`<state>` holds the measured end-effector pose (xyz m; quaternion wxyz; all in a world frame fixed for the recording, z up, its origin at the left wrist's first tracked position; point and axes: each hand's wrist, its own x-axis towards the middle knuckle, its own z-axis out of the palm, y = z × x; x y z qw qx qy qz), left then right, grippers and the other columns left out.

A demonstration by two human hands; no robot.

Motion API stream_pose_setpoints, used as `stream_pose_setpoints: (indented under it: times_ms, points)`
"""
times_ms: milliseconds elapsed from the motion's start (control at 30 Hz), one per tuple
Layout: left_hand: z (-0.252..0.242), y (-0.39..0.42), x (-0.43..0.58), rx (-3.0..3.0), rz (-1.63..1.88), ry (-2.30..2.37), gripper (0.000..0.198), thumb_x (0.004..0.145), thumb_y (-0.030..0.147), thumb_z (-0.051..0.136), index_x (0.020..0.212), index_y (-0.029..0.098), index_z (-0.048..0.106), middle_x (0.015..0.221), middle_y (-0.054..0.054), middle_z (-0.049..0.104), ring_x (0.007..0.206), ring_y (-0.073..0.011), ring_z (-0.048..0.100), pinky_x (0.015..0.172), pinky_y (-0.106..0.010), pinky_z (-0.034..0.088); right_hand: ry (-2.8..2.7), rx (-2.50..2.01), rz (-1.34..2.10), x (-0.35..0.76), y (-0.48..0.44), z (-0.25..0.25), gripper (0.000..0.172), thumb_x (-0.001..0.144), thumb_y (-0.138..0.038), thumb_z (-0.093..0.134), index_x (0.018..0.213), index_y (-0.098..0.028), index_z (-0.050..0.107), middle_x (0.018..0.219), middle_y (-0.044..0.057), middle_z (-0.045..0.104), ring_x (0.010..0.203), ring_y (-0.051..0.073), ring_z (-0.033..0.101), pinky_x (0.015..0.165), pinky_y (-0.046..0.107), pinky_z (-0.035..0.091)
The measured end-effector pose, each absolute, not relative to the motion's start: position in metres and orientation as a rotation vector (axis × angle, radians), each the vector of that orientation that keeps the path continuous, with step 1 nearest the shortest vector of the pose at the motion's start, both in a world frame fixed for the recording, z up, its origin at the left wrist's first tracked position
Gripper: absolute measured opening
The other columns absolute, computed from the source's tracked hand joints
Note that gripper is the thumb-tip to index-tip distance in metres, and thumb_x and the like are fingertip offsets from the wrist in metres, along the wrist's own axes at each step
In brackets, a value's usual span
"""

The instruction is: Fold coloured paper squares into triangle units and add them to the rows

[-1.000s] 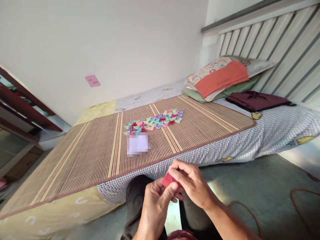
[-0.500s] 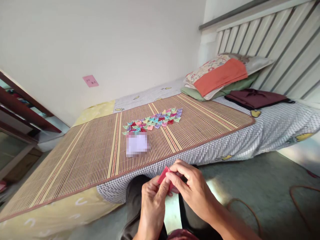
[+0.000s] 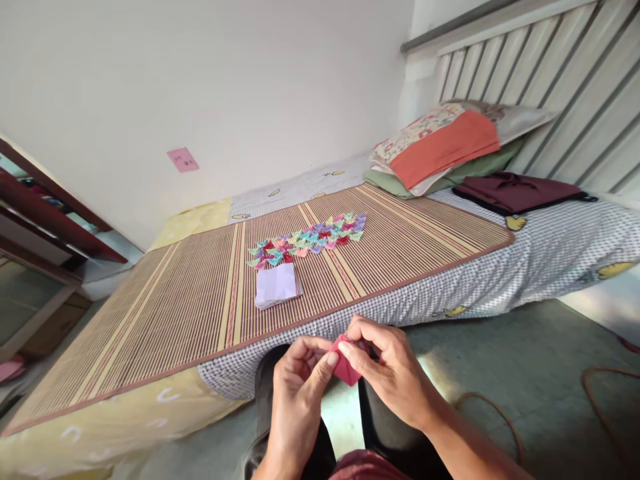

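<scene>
A small folded piece of red paper (image 3: 346, 371) is held between both hands above my lap. My left hand (image 3: 303, 380) pinches its left edge between thumb and fingers. My right hand (image 3: 385, 363) grips its upper part, thumb on the front face; the fingers behind it are partly hidden. Beyond the hands, a stack of pale purple paper squares (image 3: 277, 285) lies on the striped mat (image 3: 200, 300). Just behind the stack, rows of small folded paper pieces (image 3: 313, 239) in many colours stretch off to the right.
The mat covers a bed with a checked sheet (image 3: 550, 267). Pillows (image 3: 440, 150) and a folded maroon cloth (image 3: 520, 191) lie at the right by the slatted headboard (image 3: 560, 80). A pink note (image 3: 183, 160) is on the wall. A cable (image 3: 493, 413) runs over the floor.
The red paper has turned so that its pointed lower part hangs down and shows more. My left fingers have shifted up and left along its edge. The view has moved slightly.
</scene>
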<state>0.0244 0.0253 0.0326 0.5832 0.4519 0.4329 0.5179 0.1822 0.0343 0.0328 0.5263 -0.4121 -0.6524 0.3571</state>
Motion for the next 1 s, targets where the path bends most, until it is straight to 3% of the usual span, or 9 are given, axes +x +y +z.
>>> stream_pose_setpoints:
  times_ms: [233,467,600,700,1000]
  points:
    - [0.035,0.020,0.014,1.191,1.164,0.963,0.016,0.092,0.033,0.078,0.096,0.021,0.067,0.081,0.001,0.065,0.074,-0.0123,0.058,0.069,-0.021,0.049,-1.513,-0.981,1.051,0.183,0.037,0.029,0.034,0.102,-0.036,0.058,0.072,-0.021,0.051,0.063,-0.006,0.041,0.056,0.011,0.036,0.051,0.025,0.029]
    - [0.039,0.024,0.004,1.303,1.013,1.003,0.020,0.096,0.037,0.072,0.098,0.019,0.081,0.078,-0.003,0.071,0.074,-0.0156,0.060,0.076,-0.026,0.050,-1.451,-0.992,1.126,0.183,0.039,0.026,0.037,0.102,-0.043,0.059,0.073,-0.020,0.058,0.065,-0.004,0.051,0.059,0.012,0.045,0.054,0.024,0.038]
    - [0.038,0.027,0.004,1.210,1.059,0.966,0.022,0.092,0.039,0.077,0.101,0.019,0.084,0.080,-0.005,0.077,0.073,-0.0155,0.065,0.073,-0.024,0.051,-1.454,-0.973,1.092,0.193,0.035,0.027,0.023,0.104,-0.040,0.059,0.108,-0.022,0.073,0.096,0.005,0.075,0.085,0.018,0.069,0.076,0.027,0.057]
    - [0.039,0.028,0.001,1.197,1.096,0.962,0.025,0.092,0.040,0.077,0.102,0.018,0.084,0.086,-0.008,0.080,0.076,-0.0164,0.068,0.075,-0.025,0.053,-1.524,-0.923,1.116,0.205,0.030,0.026,0.024,0.105,-0.034,0.059,0.123,-0.024,0.071,0.110,0.006,0.076,0.098,0.019,0.073,0.087,0.030,0.060]
    - [0.038,0.031,-0.005,1.172,1.024,0.817,0.026,0.086,0.029,0.085,0.109,0.018,0.079,0.103,-0.012,0.083,0.088,-0.0208,0.077,0.087,-0.031,0.058,-1.585,-0.850,1.062,0.212,0.032,0.028,0.012,0.098,-0.029,0.070,0.109,-0.024,0.074,0.106,0.004,0.073,0.101,0.019,0.070,0.086,0.029,0.057]
